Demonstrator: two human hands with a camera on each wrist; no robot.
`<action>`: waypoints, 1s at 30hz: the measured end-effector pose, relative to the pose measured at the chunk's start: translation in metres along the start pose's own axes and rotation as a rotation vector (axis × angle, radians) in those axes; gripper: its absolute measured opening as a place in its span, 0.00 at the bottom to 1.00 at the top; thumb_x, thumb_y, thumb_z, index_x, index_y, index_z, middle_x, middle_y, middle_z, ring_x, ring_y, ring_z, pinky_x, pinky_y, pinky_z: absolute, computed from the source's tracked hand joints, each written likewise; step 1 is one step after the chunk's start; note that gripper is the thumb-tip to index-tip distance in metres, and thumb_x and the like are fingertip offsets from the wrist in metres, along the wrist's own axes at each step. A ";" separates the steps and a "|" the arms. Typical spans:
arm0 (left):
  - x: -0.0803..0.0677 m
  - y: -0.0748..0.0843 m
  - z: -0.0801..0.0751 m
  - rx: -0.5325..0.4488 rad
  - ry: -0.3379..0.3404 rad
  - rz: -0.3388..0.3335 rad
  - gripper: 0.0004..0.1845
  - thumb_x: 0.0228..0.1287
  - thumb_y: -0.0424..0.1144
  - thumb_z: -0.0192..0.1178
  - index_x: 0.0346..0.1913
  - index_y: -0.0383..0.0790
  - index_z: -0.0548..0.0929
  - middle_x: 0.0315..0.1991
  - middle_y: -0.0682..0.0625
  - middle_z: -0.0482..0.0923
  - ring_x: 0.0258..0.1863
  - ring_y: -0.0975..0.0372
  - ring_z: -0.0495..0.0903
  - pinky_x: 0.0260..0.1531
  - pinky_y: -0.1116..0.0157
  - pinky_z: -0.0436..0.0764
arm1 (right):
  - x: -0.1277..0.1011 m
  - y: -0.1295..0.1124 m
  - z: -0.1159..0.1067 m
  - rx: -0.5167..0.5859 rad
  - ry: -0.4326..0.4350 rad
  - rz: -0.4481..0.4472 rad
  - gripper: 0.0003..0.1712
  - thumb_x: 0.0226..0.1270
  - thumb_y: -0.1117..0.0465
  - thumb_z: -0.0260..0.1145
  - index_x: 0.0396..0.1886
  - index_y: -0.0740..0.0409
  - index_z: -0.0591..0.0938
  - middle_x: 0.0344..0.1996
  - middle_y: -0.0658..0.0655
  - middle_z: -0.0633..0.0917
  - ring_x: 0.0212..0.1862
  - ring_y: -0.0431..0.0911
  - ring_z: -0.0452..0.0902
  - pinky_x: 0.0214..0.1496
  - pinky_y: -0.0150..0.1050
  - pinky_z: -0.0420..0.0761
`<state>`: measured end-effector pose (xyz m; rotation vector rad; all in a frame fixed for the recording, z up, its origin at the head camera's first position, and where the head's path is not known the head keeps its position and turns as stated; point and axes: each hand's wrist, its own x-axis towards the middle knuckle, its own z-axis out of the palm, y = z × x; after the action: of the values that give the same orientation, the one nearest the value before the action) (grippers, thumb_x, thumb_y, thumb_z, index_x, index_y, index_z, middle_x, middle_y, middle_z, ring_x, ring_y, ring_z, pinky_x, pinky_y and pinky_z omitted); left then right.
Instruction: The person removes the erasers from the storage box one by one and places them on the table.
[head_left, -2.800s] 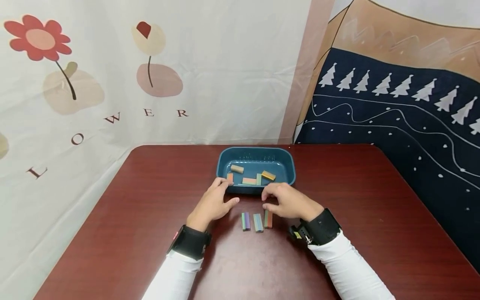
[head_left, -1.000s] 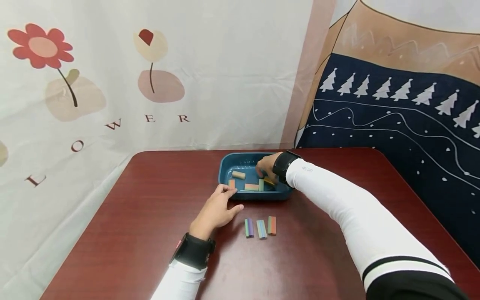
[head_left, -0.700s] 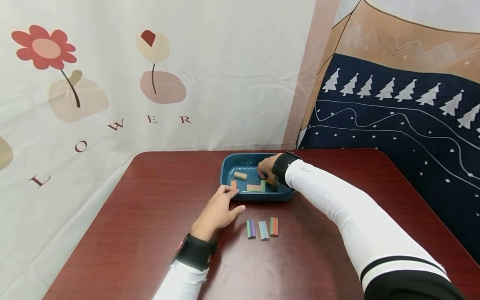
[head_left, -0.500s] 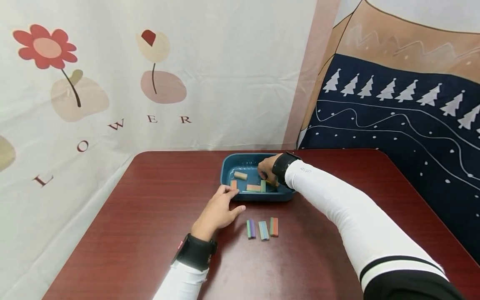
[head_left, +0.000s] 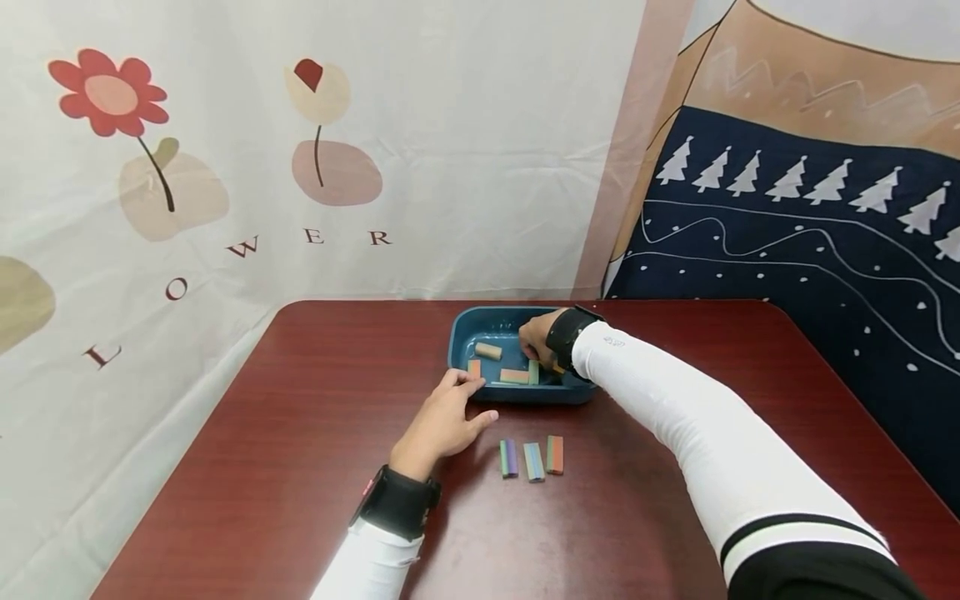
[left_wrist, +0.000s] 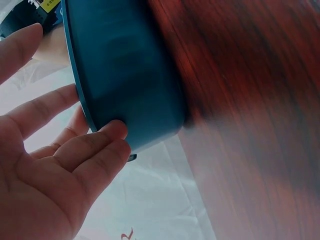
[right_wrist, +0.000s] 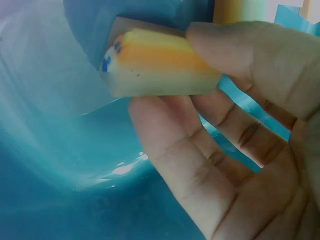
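Since the earliest head frame, the right hand (head_left: 540, 337) had moved from the near side of the blue tray (head_left: 532, 395) to inside its right half; the left hand (head_left: 437, 421) had kept its place at the tray's near left corner.

Head view: three two-toned blocks lay in a row on the table (head_left: 300, 467), on the near side of the tray and apart from it: a green-purple block (head_left: 509, 459), a light blue block (head_left: 534, 462) and a green-orange block (head_left: 555, 455). Inside the tray, left of the right hand, lay a beige block (head_left: 488, 351) and, along the near wall, further coloured blocks (head_left: 514, 377).

Left wrist view: the left hand's fingers were spread and gripped nothing, their tips touching the tray's rim and outer wall, apparently steadying it.

Right wrist view: the right hand pinched a yellow-orange block (right_wrist: 160, 62) over the tray's interior, thumb on one long side and fingers opposite. Whether it touched the tray's floor could not be determined. The block was judged light and stiff, with smooth faces that might slip and little risk of breakage. Hold was best taken across its long sides near mid-length, clear of the tray's wall.
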<state>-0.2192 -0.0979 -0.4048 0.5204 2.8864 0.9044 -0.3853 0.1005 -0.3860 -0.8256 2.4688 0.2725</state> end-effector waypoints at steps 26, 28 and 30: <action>-0.003 0.001 0.001 0.010 0.013 0.000 0.31 0.66 0.47 0.63 0.67 0.35 0.72 0.60 0.43 0.65 0.53 0.52 0.74 0.54 0.54 0.73 | -0.025 -0.003 -0.026 0.032 0.090 -0.084 0.09 0.57 0.70 0.66 0.32 0.52 0.85 0.26 0.47 0.80 0.28 0.41 0.74 0.28 0.35 0.74; -0.002 0.000 0.001 0.010 0.012 0.003 0.31 0.66 0.47 0.63 0.67 0.35 0.72 0.60 0.42 0.65 0.54 0.52 0.74 0.55 0.53 0.73 | -0.030 -0.004 -0.029 0.054 0.123 -0.079 0.07 0.58 0.69 0.67 0.34 0.54 0.85 0.27 0.48 0.80 0.29 0.42 0.75 0.30 0.36 0.75; -0.002 0.000 0.000 0.012 0.012 0.005 0.31 0.66 0.47 0.63 0.67 0.35 0.72 0.60 0.42 0.65 0.54 0.52 0.73 0.55 0.54 0.73 | -0.034 -0.006 -0.031 0.076 0.161 -0.078 0.05 0.59 0.68 0.68 0.33 0.55 0.84 0.27 0.49 0.81 0.29 0.42 0.76 0.32 0.37 0.76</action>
<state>-0.2170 -0.0984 -0.4052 0.5253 2.9047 0.8941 -0.3714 0.1026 -0.3413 -0.9425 2.5704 0.0867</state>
